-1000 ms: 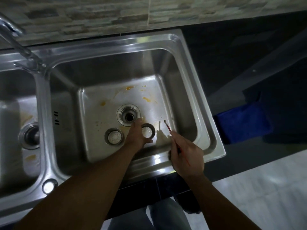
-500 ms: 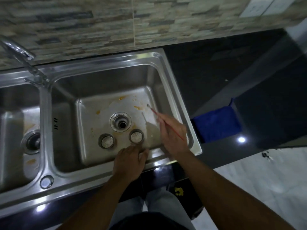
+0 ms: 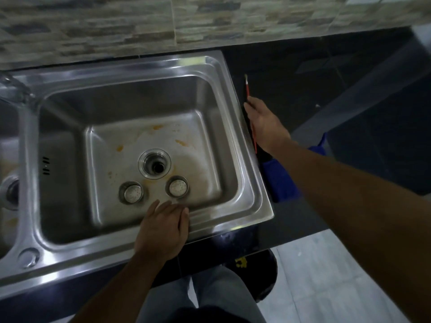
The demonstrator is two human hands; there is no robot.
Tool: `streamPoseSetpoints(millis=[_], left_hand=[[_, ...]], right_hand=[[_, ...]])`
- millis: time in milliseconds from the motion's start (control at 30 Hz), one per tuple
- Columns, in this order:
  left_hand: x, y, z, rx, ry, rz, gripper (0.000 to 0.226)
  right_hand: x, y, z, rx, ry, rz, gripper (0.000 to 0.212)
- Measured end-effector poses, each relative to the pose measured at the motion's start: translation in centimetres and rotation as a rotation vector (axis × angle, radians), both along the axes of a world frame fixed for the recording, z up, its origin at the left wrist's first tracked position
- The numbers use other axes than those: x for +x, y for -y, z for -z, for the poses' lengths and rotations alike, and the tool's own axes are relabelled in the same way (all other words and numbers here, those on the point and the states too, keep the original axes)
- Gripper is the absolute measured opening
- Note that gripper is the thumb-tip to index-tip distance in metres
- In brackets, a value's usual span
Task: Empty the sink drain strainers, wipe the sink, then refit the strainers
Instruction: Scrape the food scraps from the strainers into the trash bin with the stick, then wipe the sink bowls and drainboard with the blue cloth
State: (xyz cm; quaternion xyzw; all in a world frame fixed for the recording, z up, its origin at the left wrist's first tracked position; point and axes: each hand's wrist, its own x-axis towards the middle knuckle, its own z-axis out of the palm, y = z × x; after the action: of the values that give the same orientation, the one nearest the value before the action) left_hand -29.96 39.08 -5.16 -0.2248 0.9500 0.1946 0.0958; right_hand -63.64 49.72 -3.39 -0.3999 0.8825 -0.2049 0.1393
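Note:
The right steel sink basin (image 3: pixel 245 164) has orange stains on its floor and an open drain hole (image 3: pixel 154 163) in the middle. Two round strainers stand on the basin floor in front of the drain: one to the left (image 3: pixel 131 191), one to the right (image 3: pixel 177 186). My left hand (image 3: pixel 163 229) rests flat on the basin's front rim, fingers together, holding nothing. My right hand (image 3: pixel 265 123) is over the dark counter just right of the sink and grips a thin red brush (image 3: pixel 248 88) that points away from me.
A blue cloth (image 3: pixel 283 183) lies on the dark counter (image 3: pixel 314 73) under my right forearm. The left basin (image 3: pixel 9 145) with its own drain (image 3: pixel 10 192) is at the left edge. A tap base (image 3: pixel 18 89) stands at the back left. A tiled wall runs behind.
My right hand has carried the red brush out of the basin to the counter on the right. My left hand has drawn back from the right strainer to the front rim.

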Motion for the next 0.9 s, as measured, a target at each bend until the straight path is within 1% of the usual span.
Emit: streamPoseSetpoints(millis=[67, 167, 200, 300, 367, 500, 567, 667, 733, 833, 900], left_hand=[[0.0, 0.0, 0.1, 0.013, 0.038, 0.015, 0.058], [0.0, 0.1, 0.2, 0.019, 0.070, 0.011, 0.055], [-0.1, 0.1, 0.2, 0.026, 0.069, 0.004, 0.054], [-0.1, 0.0, 0.2, 0.050, 0.071, -0.021, 0.050], [-0.1, 0.0, 0.1, 0.060, 0.085, -0.043, 0.048], [-0.3, 0.0, -0.3, 0.082, 0.099, -0.078, 0.046], [-0.3, -0.1, -0.5, 0.091, 0.083, -0.088, 0.047], [-0.1, -0.2, -0.3, 0.070, 0.069, -0.079, 0.055], [0.1, -0.2, 0.1, 0.068, 0.070, -0.057, 0.060], [-0.1, -0.2, 0.1, 0.044, 0.033, 0.012, 0.052], [-1.3, -0.6, -0.2, 0.054, -0.033, 0.083, 0.047]], right_hand=[[-1.5, -0.6, 0.4, 0.079, -0.008, -0.028, 0.050], [-2.1, -0.8, 0.6, 0.228, -0.103, -0.084, 0.056], [-2.3, -0.8, 0.8, 0.244, -0.139, -0.090, 0.059], [-2.9, -0.8, 1.0, 0.202, -0.212, -0.113, 0.059], [-3.1, -0.5, 1.0, 0.215, -0.284, -0.146, 0.061], [-3.7, 0.2, 0.8, 0.222, -0.211, -0.128, 0.059], [-3.4, 0.1, 0.5, 0.215, -0.168, -0.094, 0.065], [-2.1, -1.5, 0.0, 0.134, -0.168, -0.057, 0.073], [-0.7, -3.3, -0.2, 0.073, -0.185, -0.027, 0.067], [1.7, -6.9, -0.8, 0.017, -0.164, 0.049, 0.058], [3.5, -10.1, -1.0, 0.027, -0.159, 0.061, 0.058]])
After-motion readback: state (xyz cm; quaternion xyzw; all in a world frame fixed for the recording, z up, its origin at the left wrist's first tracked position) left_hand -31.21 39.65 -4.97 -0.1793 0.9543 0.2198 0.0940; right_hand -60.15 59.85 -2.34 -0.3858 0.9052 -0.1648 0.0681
